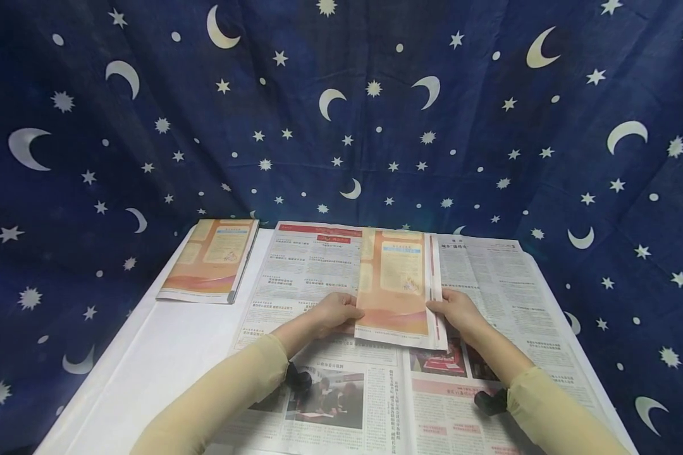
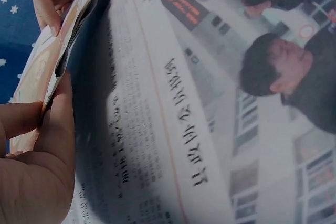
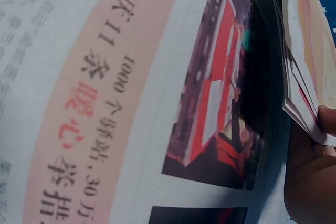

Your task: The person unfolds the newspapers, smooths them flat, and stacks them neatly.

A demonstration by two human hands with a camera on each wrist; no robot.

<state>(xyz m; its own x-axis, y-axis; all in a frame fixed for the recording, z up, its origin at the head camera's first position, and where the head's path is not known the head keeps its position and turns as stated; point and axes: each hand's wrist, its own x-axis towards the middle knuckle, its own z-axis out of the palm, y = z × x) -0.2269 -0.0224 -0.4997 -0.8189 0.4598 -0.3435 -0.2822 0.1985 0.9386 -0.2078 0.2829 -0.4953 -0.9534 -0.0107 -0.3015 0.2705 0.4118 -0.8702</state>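
Between both hands is a folded newspaper (image 1: 393, 284) with an orange printed face, raised over an open newspaper sheet (image 1: 347, 360). My left hand (image 1: 332, 313) pinches its left edge, thumb on top and fingers underneath. Its right edge is pinched by my right hand (image 1: 458, 309), thumb on the printed side. Several folded layers of the newspaper (image 2: 65, 51) show along its near edge in the left wrist view. The right wrist view shows the layered corner of the newspaper (image 3: 310, 108) between thumb and fingers.
Another folded orange newspaper (image 1: 210, 259) lies at the far left of the white table (image 1: 142, 360). The spread sheet covers the middle and right of the table. A dark blue curtain (image 1: 341, 114) with moons and stars hangs behind and at both sides.
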